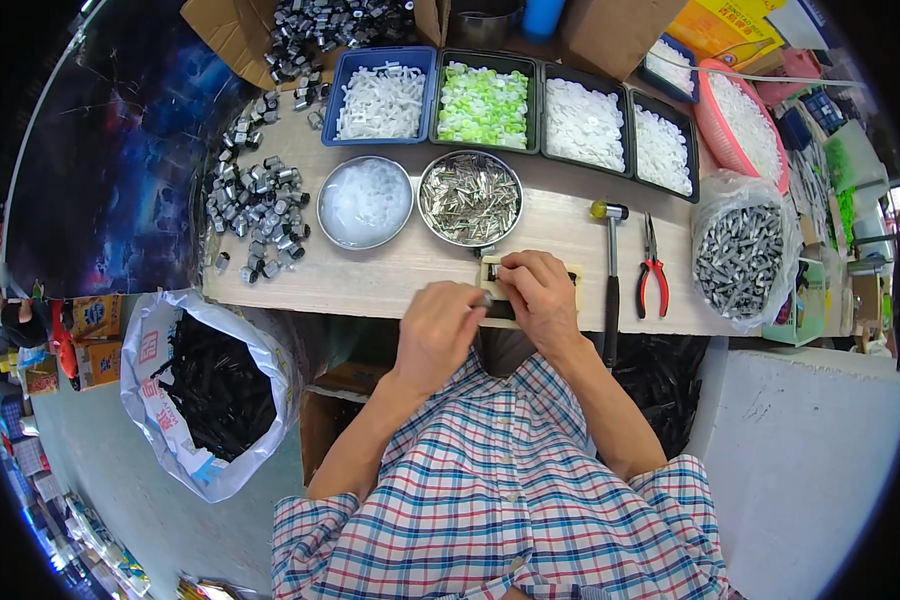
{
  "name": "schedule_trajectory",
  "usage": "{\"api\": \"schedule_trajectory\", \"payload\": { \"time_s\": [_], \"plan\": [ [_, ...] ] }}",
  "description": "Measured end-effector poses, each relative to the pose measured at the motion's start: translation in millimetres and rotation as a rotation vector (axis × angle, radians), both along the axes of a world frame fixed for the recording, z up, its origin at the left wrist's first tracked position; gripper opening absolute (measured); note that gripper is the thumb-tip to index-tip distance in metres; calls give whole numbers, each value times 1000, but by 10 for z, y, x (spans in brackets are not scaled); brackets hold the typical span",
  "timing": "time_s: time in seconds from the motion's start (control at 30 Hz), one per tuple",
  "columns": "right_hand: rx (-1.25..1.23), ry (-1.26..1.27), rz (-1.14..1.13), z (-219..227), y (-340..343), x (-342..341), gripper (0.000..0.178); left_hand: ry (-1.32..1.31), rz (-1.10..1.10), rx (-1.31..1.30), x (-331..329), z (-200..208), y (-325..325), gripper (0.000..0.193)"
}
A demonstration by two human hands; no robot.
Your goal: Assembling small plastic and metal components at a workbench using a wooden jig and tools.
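Observation:
My left hand (438, 325) is curled at the table's front edge, pinching a small grey metal part (486, 298) at its fingertips. My right hand (535, 290) lies just beside it, fingers pressed down on a small pale wooden block (574, 278) with a dark slot. The two hands nearly touch. Behind them stand a round metal bowl of thin silvery pins (469, 198) and a round bowl of clear plastic pieces (364, 201).
A hammer (610, 270) and red-handled pliers (652, 268) lie right of the block. Trays of white (382, 100), green (483, 103) and white (582, 122) parts line the back. Loose metal caps (255, 205) lie left; a bag of grey parts (738, 248) right; a sack of black pieces (210, 385) on the floor.

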State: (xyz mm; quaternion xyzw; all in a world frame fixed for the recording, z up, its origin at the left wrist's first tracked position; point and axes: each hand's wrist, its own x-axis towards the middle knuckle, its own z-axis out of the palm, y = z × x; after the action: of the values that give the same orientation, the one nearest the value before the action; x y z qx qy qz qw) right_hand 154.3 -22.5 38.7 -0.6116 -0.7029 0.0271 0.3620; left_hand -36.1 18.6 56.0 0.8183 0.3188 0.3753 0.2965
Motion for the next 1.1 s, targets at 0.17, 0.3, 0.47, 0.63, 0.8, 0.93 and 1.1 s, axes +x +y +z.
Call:
{"api": "schedule_trajectory", "payload": {
  "time_s": [0.17, 0.3, 0.47, 0.63, 0.8, 0.93, 1.1],
  "plan": [
    [-20, -98, 34, 72, 12, 31, 19, 164, -176, 399, 69, -100, -51, 29],
    [-51, 3, 61, -8, 20, 92, 22, 189, -216, 406, 92, -107, -37, 32],
    [-55, -110, 98, 110, -32, 118, 25, 176, -215, 380, 129, -110, 4, 33],
    [-174, -168, 176, 425, -9, 197, 38, 226, -253, 351, 99, -86, 15, 32],
    [-75, 49, 12, 420, 521, 498, 29, 203, -234, 348, 148, -59, 35, 33],
    [67, 48, -110, 280, 1213, 714, 19, 184, -179, 279, 195, -83, 19, 29],
    [78, -176, -123, 130, 1839, 879, 12, 185, -125, 196, 227, -89, 23, 29]
  ]
}}
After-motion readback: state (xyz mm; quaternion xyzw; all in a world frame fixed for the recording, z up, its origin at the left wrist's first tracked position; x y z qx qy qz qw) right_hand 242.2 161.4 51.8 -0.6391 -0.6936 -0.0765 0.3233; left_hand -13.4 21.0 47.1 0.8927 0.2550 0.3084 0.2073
